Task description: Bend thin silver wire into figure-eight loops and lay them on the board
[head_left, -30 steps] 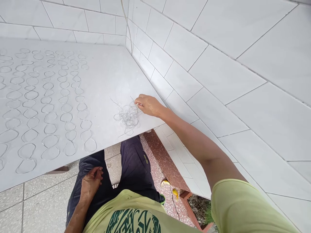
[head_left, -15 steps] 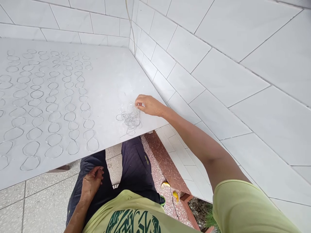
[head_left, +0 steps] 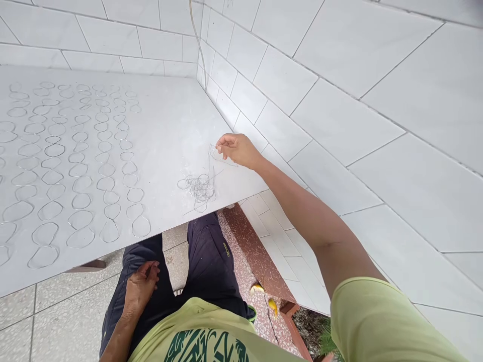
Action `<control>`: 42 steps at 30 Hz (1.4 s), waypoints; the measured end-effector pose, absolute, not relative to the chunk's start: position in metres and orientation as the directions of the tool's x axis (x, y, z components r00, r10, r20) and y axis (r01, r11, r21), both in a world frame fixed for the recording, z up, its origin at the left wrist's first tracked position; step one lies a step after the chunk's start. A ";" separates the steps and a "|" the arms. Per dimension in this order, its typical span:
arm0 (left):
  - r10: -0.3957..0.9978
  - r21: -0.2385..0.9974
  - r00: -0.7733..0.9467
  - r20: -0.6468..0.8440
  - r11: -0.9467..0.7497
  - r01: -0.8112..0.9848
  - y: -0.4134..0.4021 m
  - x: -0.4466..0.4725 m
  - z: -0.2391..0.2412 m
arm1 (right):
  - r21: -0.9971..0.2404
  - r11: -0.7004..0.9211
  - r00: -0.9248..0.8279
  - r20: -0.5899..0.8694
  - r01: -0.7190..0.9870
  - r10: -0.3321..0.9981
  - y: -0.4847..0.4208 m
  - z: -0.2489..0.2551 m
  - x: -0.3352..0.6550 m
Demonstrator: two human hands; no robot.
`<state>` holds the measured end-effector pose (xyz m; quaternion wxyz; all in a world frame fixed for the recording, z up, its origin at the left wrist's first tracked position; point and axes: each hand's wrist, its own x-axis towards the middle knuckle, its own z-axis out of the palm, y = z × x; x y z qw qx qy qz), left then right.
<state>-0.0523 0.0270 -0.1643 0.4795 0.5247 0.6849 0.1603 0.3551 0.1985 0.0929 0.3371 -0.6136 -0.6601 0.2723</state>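
Note:
My right hand is closed in a pinch on a thin wire, whose loops dangle below the fingertips over the white table. A tangled heap of thin wire loops lies on the tabletop just below and to the left of that hand. Over my left thigh, my left hand rests with its fingers curled and the thumb pressed to them; whatever is in it, if anything, is too small to make out. Rows of wire figure-eights are laid flat across the table's left half.
The white tabletop meets tiled walls at the back and right. A pale cord hangs in the corner. Below the table's front edge are my legs and a speckled floor, with yellow pieces on the ground at right.
My right hand has lifted away from the heap, up and to the right, drawing wire loops out of it. The left hand stays on the thigh.

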 end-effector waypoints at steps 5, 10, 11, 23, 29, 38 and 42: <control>0.870 0.720 0.014 -0.492 0.398 0.569 0.027 -0.053 -0.166 | -0.589 0.216 -0.152 0.157 0.779 0.976 0.199 0.107 0.363; 0.871 0.719 0.012 -0.492 0.399 0.569 0.027 -0.053 -0.168 | -0.660 0.145 -0.138 0.063 0.737 0.988 0.202 0.123 0.368; 0.871 0.720 0.011 -0.491 0.399 0.568 0.027 -0.053 -0.168 | -0.685 0.134 -0.135 0.053 0.716 0.989 0.203 0.123 0.369; 0.878 0.723 0.015 -0.478 0.384 0.574 0.027 -0.054 -0.168 | -0.797 0.073 0.088 0.156 0.600 0.984 0.203 0.107 0.363; 0.882 0.726 0.019 -0.472 0.376 0.575 0.028 -0.054 -0.169 | -0.857 -0.159 0.339 0.018 0.490 0.941 0.216 0.106 0.359; 0.880 0.733 0.025 -0.474 0.379 0.565 0.027 -0.053 -0.168 | -0.844 -0.193 0.367 0.004 0.500 0.930 0.240 0.137 0.354; 0.880 0.739 0.024 -0.474 0.383 0.554 0.027 -0.053 -0.167 | -0.828 -0.213 0.371 -0.006 0.519 0.929 0.250 0.146 0.345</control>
